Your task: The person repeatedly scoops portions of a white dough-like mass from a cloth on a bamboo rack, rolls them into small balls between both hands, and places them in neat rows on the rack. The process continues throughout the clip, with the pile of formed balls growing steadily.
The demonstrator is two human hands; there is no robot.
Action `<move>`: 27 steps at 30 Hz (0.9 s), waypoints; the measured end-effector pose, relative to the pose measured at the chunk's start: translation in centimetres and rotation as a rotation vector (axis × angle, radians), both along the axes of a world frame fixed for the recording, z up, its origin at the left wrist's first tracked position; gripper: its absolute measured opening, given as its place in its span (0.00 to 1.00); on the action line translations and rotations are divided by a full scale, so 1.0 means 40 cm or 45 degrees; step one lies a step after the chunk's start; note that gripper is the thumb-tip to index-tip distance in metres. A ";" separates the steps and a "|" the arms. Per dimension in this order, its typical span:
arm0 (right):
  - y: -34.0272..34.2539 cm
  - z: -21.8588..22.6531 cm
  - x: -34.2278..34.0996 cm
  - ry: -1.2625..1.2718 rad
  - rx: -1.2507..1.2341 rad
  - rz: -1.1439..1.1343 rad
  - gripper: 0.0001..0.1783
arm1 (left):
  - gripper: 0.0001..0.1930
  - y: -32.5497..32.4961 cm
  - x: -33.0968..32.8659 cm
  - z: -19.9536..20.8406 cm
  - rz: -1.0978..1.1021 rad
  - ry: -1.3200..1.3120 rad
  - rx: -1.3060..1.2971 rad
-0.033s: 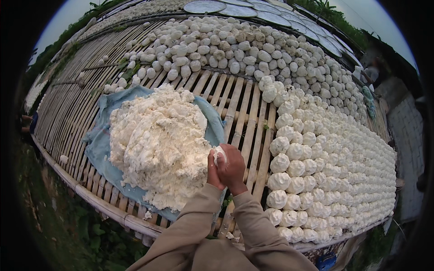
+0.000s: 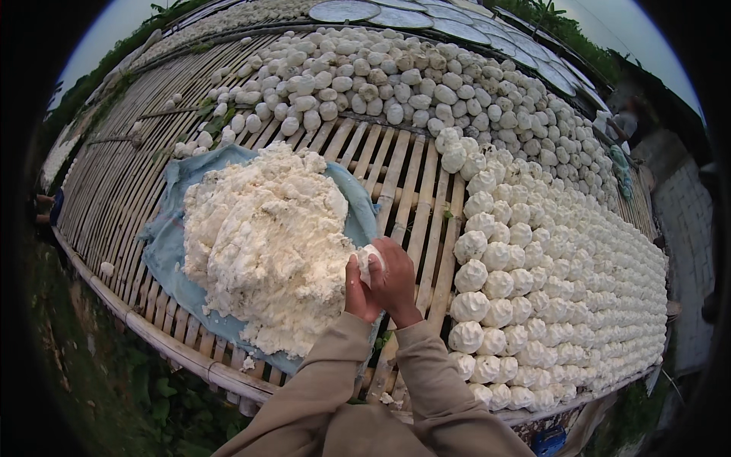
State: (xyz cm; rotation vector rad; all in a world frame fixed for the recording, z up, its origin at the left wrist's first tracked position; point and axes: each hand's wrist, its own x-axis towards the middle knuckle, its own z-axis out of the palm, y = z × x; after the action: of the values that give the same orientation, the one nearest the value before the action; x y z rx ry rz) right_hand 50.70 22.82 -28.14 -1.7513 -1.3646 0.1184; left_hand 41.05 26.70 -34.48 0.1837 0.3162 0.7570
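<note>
My two hands are cupped together around a lump of white dough, just off the right edge of a big crumbly mound of white dough. My left hand closes on it from the left and below. From the right, my right hand wraps over it with bent fingers. Part of the lump shows between thumbs and fingers; the rest is hidden by my hands. The mound rests on a light blue cloth. Close on my right, white dough balls with pinched surfaces sit in rows.
A slatted bamboo platform lies under everything, edged by a bamboo pole at the front left. Many smoother, drier greyish-white balls are heaped farther back. Round flat trays lie beyond. Another person is at the far right.
Both hands have shifted slightly while staying around the dough lump. The right hand's fingers sit a little higher, and more of the lump shows. The mound and rows look the same.
</note>
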 end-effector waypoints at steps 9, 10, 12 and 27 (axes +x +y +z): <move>-0.033 -0.062 0.070 0.142 -0.089 -0.313 0.36 | 0.39 0.049 0.122 -0.009 -0.227 0.274 0.172; -0.038 -0.068 0.090 0.291 -0.110 -0.347 0.37 | 0.41 0.059 0.145 -0.006 -0.235 0.333 0.282; -0.035 -0.084 0.150 0.568 -0.096 -0.404 0.41 | 0.47 0.081 0.196 0.004 -0.220 0.440 0.466; 0.416 -0.321 0.999 0.112 -0.224 -1.029 0.44 | 0.33 0.135 -0.076 0.003 0.211 1.149 1.168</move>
State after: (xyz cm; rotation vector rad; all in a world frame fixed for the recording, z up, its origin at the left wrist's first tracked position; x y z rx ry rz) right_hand 90.67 39.45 -40.98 -2.2843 -0.5168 -0.1354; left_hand 38.02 32.09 -34.35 1.4013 0.8263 0.9087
